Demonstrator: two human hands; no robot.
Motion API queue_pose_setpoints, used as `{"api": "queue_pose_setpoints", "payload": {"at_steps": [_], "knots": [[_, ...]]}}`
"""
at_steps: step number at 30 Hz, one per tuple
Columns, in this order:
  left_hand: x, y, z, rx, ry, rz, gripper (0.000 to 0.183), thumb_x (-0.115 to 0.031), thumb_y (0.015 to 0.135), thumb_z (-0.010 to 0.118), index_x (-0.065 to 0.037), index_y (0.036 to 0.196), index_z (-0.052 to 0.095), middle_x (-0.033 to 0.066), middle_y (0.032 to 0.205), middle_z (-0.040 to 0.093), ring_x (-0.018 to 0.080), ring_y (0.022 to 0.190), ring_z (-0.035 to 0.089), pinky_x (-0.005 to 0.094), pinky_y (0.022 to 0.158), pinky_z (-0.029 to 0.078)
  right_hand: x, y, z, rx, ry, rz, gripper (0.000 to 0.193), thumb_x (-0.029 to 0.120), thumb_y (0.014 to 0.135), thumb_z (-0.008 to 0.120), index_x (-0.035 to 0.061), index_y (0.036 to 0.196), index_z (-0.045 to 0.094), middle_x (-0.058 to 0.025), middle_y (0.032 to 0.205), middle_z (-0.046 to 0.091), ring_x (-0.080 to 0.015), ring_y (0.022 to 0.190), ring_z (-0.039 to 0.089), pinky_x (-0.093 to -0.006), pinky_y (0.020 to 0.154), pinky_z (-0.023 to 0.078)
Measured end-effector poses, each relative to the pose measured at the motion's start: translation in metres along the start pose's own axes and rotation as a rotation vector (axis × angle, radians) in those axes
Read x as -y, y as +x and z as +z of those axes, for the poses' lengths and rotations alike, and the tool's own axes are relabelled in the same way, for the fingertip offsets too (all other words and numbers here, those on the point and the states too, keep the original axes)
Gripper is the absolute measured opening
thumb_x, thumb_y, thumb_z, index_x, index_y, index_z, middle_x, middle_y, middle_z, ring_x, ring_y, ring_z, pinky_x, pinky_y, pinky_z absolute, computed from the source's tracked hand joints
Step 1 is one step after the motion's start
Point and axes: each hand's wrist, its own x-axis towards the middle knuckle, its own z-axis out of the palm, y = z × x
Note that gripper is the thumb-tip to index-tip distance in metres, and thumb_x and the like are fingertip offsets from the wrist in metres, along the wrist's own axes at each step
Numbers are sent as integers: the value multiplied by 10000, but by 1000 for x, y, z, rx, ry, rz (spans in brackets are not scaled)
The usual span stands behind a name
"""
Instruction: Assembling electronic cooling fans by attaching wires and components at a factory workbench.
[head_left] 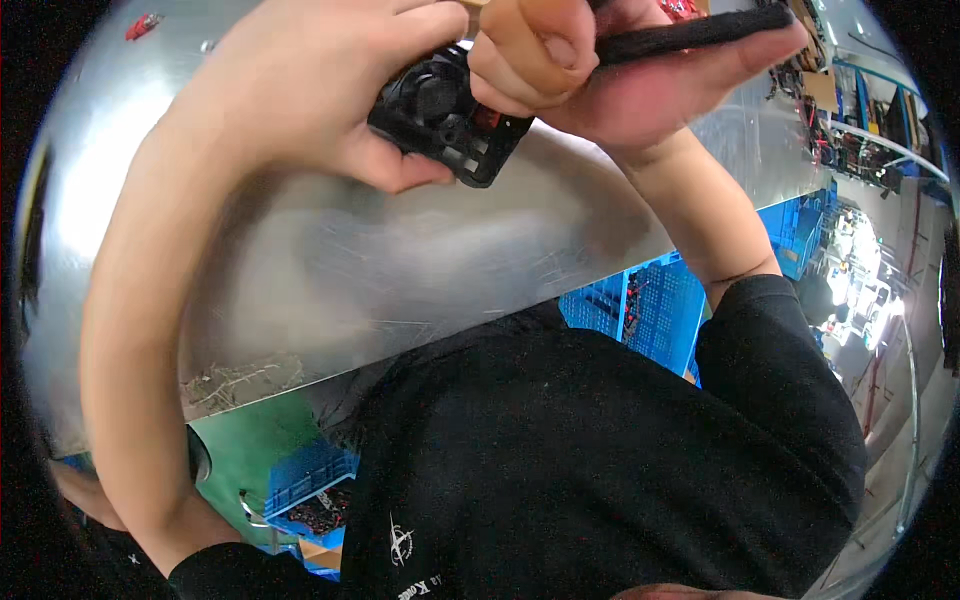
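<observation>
My left hand [310, 80] is closed on a black plastic housing [435, 105], held above the metal table near the top of the view. The housing has round and rectangular recesses, and a small patch of red shows by its right side. My right hand [640, 105] has its fingers curled against the housing's right side. A dark, fuzzy-looking bar [700, 35] lies in the right hand, running from the curled fingers along the palm to the thumb. What its far end touches is hidden by the fingers.
Under both hands is the shiny metal table [420, 260], with a red item [143, 27] at its far left and dry debris [245, 385] by the near edge. Blue crates [665, 305] stand beneath the edge at right, another blue crate [300, 470] at lower left. Part of another person [95, 500] shows lower left.
</observation>
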Motion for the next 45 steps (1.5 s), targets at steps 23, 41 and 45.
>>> {"api": "queue_pose_setpoints", "payload": {"at_steps": [23,41,45], "knots": [[11,6,6,51,-76,-8,706,-517,648,919,-87,1159,692,142,1127,699,338,1104,659,456,971,470,25,30,-2,399,-640,232,1259,1202,561,168,47,857,569,20,756,467,-97,573,388,-274,562,320],[-92,-12,31,-176,324,-549,715,-677,711,846,-90,1061,638,64,939,583,251,903,587,424,778,403,4,-12,1,-166,-364,-214,1366,1182,538,375,52,1298,474,-50,939,479,-144,770,443,-313,703,395],[-92,-14,35,-164,308,-555,705,-675,720,844,-96,1055,623,64,941,589,250,903,585,420,780,400,2,-14,5,-193,-444,-217,1335,1187,537,351,59,1239,484,-43,894,459,-144,735,436,-315,689,397]]}}
